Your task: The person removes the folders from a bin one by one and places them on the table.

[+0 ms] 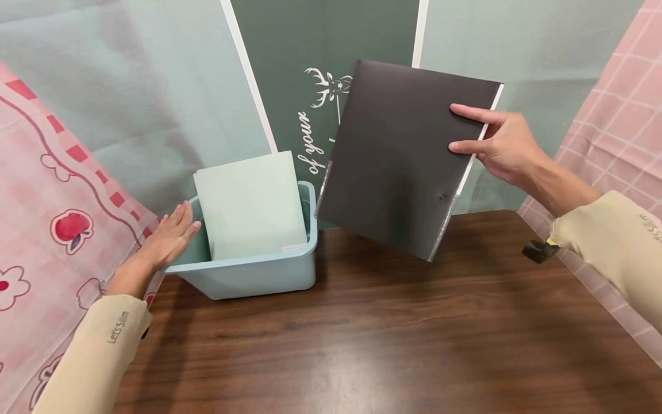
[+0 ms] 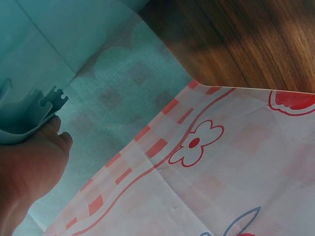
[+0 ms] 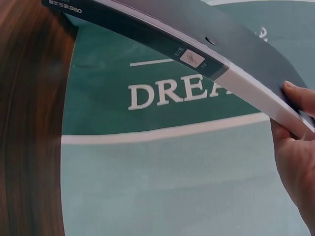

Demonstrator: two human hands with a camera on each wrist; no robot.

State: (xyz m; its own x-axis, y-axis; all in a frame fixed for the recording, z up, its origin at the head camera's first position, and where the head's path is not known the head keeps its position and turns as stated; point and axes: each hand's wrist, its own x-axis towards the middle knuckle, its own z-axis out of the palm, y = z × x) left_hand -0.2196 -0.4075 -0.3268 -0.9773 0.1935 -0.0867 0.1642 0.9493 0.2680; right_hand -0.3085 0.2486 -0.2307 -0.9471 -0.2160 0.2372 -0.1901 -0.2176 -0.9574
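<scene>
My right hand (image 1: 512,141) pinches a black document folder (image 1: 403,149) by its right edge, fingers across the dark face. The folder hangs tilted above the table's back edge. Its white spine with a small label (image 3: 192,58) shows in the right wrist view. At the left, my left hand (image 1: 170,233) rests on the left rim of a light blue plastic bin (image 1: 258,279), fingers fairly straight. Inside the bin a pale green folder (image 1: 250,207) stands leaning back, its lower part hidden by the front wall.
A brown wood-grain table (image 1: 336,345) lies under everything. Behind it hangs a green and grey cloth (image 1: 300,40) with white print. Pink patterned cloths flank it at the left (image 1: 57,190) and right (image 1: 595,132). A small black object (image 1: 539,251) hangs near my right sleeve.
</scene>
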